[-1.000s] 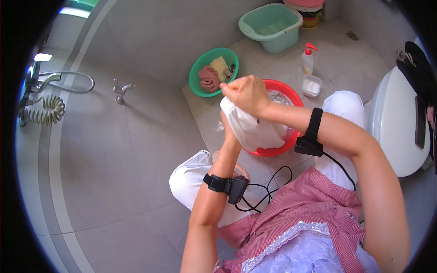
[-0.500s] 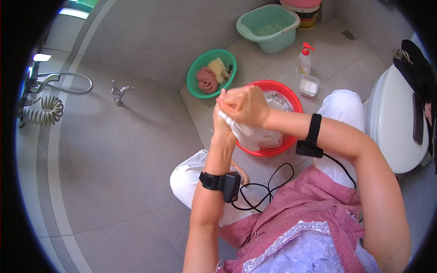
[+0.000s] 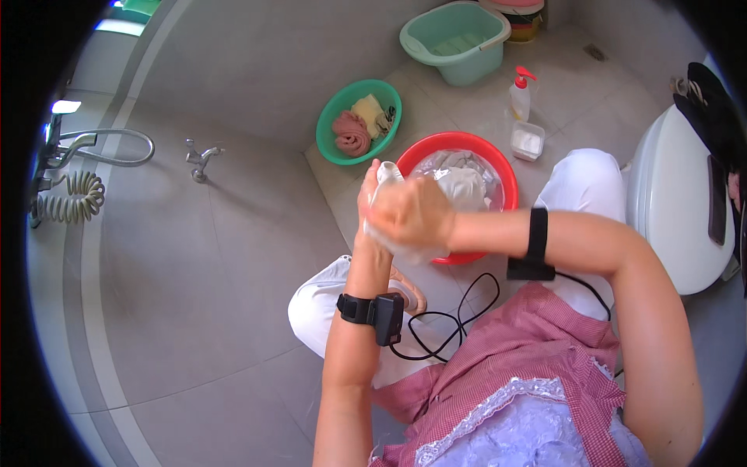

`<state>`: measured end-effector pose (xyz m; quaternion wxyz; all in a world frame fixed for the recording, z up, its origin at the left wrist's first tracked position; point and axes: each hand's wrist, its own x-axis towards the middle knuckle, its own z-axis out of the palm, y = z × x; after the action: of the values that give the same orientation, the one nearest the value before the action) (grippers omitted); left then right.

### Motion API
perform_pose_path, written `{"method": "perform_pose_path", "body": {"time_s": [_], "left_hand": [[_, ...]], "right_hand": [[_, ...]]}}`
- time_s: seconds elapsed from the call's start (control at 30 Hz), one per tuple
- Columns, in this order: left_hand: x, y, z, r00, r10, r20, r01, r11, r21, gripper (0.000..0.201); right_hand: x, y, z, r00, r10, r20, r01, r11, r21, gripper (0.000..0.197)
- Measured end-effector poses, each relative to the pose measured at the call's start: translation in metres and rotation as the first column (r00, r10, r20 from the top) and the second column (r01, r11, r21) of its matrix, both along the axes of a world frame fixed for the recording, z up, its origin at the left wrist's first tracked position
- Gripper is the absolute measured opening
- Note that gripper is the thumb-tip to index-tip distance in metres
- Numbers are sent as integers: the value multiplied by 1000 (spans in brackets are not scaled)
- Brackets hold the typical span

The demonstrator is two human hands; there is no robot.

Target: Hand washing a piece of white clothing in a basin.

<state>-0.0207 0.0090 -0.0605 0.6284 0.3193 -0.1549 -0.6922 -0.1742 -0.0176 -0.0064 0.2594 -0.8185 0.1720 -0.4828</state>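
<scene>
A wet white cloth point(image 3: 388, 173) is bunched between my two hands, above the near left side of a red basin point(image 3: 509, 180). My right hand point(image 3: 418, 215) is a fist closed over the cloth and slightly blurred. Beneath and to the left of it, my left hand point(image 3: 370, 194) grips the same cloth, its fingers partly covered. Part of the cloth hangs below the right fist toward the basin's rim. In the basin, more whitish fabric point(image 3: 461, 187) lies in water.
Beyond the red basin stand a green basin point(image 3: 325, 142) with pink and cream cloths, a pump bottle point(image 3: 520, 100), a small tub of white powder point(image 3: 528, 142) and a pale green tub point(image 3: 467, 68). A toilet point(image 3: 661, 210) is at right; a black cable point(image 3: 420, 357) loops below my hands.
My right fist has moved down toward me along the cloth. The cloth has drawn away from over the basin, so more of the fabric inside shows.
</scene>
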Motion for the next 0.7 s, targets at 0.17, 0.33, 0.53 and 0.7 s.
{"method": "perform_pose_path", "body": {"time_s": [0.17, 0.33, 0.53, 0.7], "left_hand": [[-57, -13, 37, 988, 157, 2, -153, 962, 224, 29], [-39, -11, 4, 954, 145, -264, -154, 988, -12, 24], [-61, 2, 16, 997, 52, -58, -47, 995, 83, 32], [-60, 0, 16, 965, 165, 202, -165, 986, -19, 30]], "right_hand": [[-3, -47, -25, 982, -160, -99, 162, 987, 12, 44], [9, -44, -13, 958, -248, -144, 222, 959, -175, 40], [-8, -41, -19, 987, -147, -56, 145, 989, -38, 48], [7, -51, -16, 981, -196, -2, 196, 976, 93, 46]]}}
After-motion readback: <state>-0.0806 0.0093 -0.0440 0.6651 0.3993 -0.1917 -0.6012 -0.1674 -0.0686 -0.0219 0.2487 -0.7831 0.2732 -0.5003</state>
